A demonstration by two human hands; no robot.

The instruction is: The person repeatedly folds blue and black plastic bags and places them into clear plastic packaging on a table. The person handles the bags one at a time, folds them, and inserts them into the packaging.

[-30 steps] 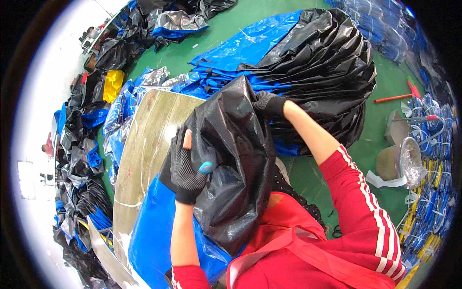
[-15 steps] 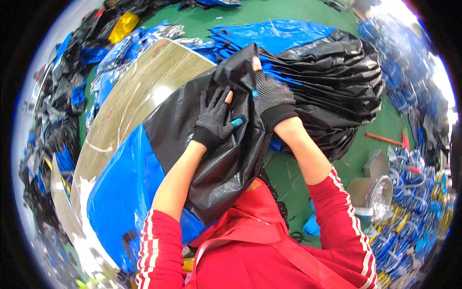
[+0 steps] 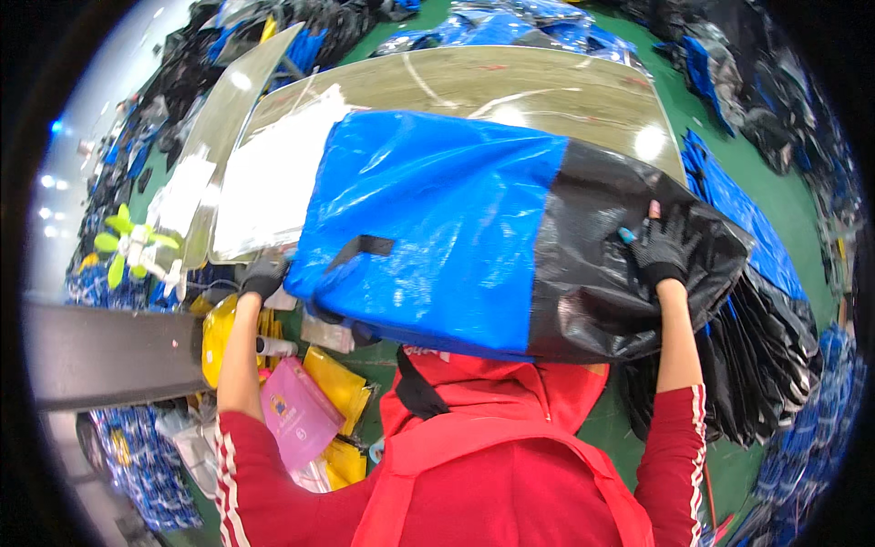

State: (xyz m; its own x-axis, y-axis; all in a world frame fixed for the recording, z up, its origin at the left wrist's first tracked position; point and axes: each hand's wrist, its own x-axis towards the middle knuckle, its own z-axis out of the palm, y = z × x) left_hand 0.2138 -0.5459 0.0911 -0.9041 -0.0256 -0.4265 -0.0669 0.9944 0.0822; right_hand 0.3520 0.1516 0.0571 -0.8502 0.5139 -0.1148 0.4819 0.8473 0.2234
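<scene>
A large blue-and-black tarpaulin bag [image 3: 437,228] lies on its side across the table in front of me, blue part to the left and black part to the right. A short black strap loop [image 3: 360,246] shows on the blue part. My right hand [image 3: 663,248], in a dark grey glove with some fingertips bare, rests spread on the creased black part. My left hand [image 3: 262,275], gloved too, is at the table's near left edge, just beside the bag's blue end. Its fingers are small and partly hidden, so their grip is unclear.
The glossy wood-patterned table [image 3: 583,87] extends behind the bag. A stack of folded blue-and-black bags [image 3: 761,337] stands to the right. At left are a green-bladed fan [image 3: 132,246] and a dark grey board [image 3: 109,356]. A pink bag [image 3: 296,415] and yellow packages [image 3: 337,387] lie below my left arm.
My view has turned left toward the table. The bag now lies more level across it. My left hand has left the black part and moved to the table edge; my right hand has left the stack.
</scene>
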